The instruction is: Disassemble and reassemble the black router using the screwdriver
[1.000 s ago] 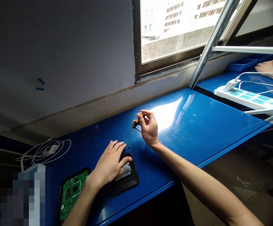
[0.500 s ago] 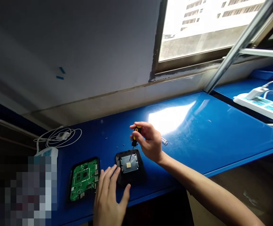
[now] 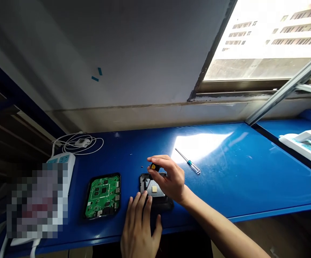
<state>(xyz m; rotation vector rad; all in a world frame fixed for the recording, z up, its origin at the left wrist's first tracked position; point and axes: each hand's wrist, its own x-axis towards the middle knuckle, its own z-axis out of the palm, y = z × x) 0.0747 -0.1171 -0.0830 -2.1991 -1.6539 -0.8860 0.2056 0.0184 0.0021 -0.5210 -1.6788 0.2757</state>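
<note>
My right hand (image 3: 168, 176) grips a black and yellow screwdriver (image 3: 154, 167) by its handle, the shaft slanting down to the left. Its tip is over the left side of a black plastic cover (image 3: 168, 205) that carries a metal plate (image 3: 160, 193) with a pale square pad (image 3: 154, 189). At the cover's near left edge lies my left hand (image 3: 141, 225), fingers stretched out, holding nothing. Left of both hands, a green circuit board (image 3: 103, 193) sits in a black tray-like shell. A tiny dark screw (image 3: 141, 166) lies behind the cover.
A second screwdriver (image 3: 189, 162) with a clear and blue handle lies on the blue table (image 3: 241, 179) to the right. White power strips (image 3: 71, 161) stand at the left and far right. A coiled white cable (image 3: 91, 143) rests near the wall.
The screwdriver tip has moved from the upper part of the metal plate to the cover's left side. My left hand has come closer onto the cover. The whole view has shifted.
</note>
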